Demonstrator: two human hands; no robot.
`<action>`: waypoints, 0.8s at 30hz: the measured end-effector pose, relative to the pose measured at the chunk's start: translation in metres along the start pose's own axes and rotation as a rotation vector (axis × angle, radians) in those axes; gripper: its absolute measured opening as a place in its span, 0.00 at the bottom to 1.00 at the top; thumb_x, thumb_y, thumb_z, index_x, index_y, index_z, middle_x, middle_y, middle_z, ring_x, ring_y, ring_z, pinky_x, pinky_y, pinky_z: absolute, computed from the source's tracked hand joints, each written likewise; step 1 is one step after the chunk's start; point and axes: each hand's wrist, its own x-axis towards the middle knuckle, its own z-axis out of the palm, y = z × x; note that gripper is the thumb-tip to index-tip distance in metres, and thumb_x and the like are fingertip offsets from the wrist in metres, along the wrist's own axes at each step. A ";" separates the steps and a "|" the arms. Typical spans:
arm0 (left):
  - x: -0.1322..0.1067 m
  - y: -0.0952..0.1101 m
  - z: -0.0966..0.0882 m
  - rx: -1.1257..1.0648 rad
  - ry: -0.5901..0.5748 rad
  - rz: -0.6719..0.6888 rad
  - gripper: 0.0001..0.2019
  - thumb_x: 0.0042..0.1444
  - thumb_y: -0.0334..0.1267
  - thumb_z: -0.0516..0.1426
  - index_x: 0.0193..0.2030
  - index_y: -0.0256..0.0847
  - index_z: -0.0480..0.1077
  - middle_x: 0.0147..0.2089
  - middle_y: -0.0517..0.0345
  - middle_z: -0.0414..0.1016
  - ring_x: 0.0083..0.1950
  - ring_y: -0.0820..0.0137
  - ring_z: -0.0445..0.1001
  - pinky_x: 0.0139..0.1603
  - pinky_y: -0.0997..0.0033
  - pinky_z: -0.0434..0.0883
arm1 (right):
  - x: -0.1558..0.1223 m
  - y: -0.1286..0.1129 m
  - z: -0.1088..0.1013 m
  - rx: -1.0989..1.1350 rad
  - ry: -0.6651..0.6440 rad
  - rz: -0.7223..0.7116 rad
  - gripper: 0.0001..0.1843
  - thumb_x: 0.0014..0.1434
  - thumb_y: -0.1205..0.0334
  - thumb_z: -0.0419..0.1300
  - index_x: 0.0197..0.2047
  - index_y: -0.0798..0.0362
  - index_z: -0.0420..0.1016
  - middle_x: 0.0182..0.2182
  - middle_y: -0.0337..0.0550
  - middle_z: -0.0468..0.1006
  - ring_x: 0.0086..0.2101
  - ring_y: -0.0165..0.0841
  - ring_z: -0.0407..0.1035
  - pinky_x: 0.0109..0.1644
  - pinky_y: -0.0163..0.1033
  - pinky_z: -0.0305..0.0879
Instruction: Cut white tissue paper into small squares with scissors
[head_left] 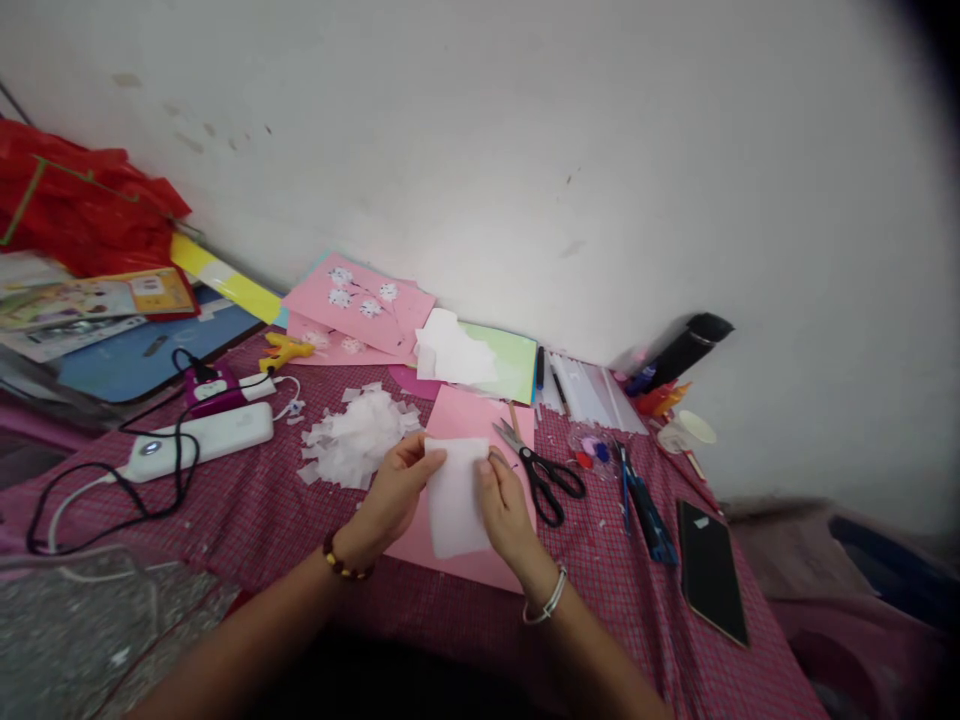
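Observation:
A thin white sheet of paper (455, 497) is held up between both hands over a pink sheet (465, 415) lying on the checked red tablecloth (247, 510). My left hand (397, 487) pinches the white sheet's upper left edge, fingers closed on it. My right hand (504, 510) grips its right edge. A pile of small white paper scraps (354, 437) lies just left of my left hand. Black-handled scissors (541, 472) rest beside my right hand, partly on the pink sheet.
Pink card with white flowers (358, 303), white and green sheets (480, 360), a yellow glue gun (285, 350), a white power strip with black cable (202, 438), pens (641, 505), a black phone (711, 570), a black bottle (686, 347) and red cloth (82, 210) surround the spot. The wall runs behind.

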 end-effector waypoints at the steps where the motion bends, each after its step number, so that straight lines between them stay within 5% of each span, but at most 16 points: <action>1: 0.001 0.000 0.001 0.008 0.017 0.007 0.15 0.45 0.44 0.66 0.31 0.38 0.67 0.28 0.63 0.70 0.28 0.77 0.65 0.32 0.76 0.65 | -0.001 0.000 0.000 0.001 -0.008 0.001 0.16 0.69 0.61 0.44 0.36 0.50 0.70 0.34 0.45 0.75 0.35 0.36 0.71 0.38 0.39 0.70; 6: -0.002 -0.007 0.002 0.041 0.031 -0.037 0.15 0.44 0.43 0.67 0.34 0.38 0.70 0.31 0.61 0.74 0.30 0.74 0.69 0.34 0.75 0.67 | -0.003 0.002 0.005 -0.059 -0.032 0.030 0.14 0.68 0.61 0.47 0.33 0.51 0.68 0.32 0.44 0.74 0.32 0.36 0.70 0.36 0.39 0.68; 10: -0.007 -0.010 -0.004 0.066 -0.270 -0.376 0.22 0.39 0.39 0.70 0.42 0.37 0.74 0.36 0.53 0.79 0.33 0.69 0.74 0.35 0.71 0.70 | 0.000 0.004 -0.002 -0.139 -0.102 0.042 0.14 0.68 0.62 0.47 0.35 0.51 0.71 0.33 0.43 0.76 0.32 0.34 0.71 0.38 0.38 0.68; 12: -0.004 -0.004 -0.008 0.066 -0.330 -0.438 0.22 0.39 0.37 0.70 0.43 0.37 0.74 0.37 0.51 0.80 0.35 0.67 0.76 0.37 0.69 0.71 | 0.002 0.010 -0.020 -0.193 -0.144 0.061 0.12 0.67 0.61 0.49 0.40 0.50 0.73 0.35 0.42 0.78 0.32 0.33 0.72 0.38 0.37 0.69; 15: 0.015 0.016 -0.013 -0.043 -0.206 -0.339 0.15 0.42 0.33 0.68 0.40 0.37 0.75 0.36 0.53 0.80 0.35 0.67 0.77 0.38 0.68 0.73 | -0.005 0.031 -0.059 -0.324 -0.146 0.114 0.15 0.65 0.62 0.51 0.53 0.51 0.71 0.42 0.46 0.79 0.39 0.37 0.74 0.46 0.43 0.70; 18: 0.042 0.039 -0.020 -0.199 -0.017 -0.162 0.06 0.50 0.34 0.63 0.37 0.39 0.74 0.36 0.57 0.80 0.38 0.70 0.77 0.41 0.70 0.74 | -0.020 0.057 -0.091 -0.502 -0.118 0.162 0.22 0.57 0.66 0.56 0.56 0.56 0.71 0.49 0.57 0.77 0.49 0.48 0.72 0.54 0.57 0.66; 24: 0.074 0.052 -0.030 -0.310 0.117 -0.020 0.07 0.48 0.28 0.62 0.36 0.38 0.73 0.38 0.52 0.81 0.40 0.65 0.79 0.40 0.65 0.77 | -0.028 0.102 -0.106 -0.704 -0.155 0.131 0.26 0.51 0.70 0.56 0.54 0.54 0.74 0.46 0.59 0.79 0.48 0.55 0.73 0.52 0.61 0.67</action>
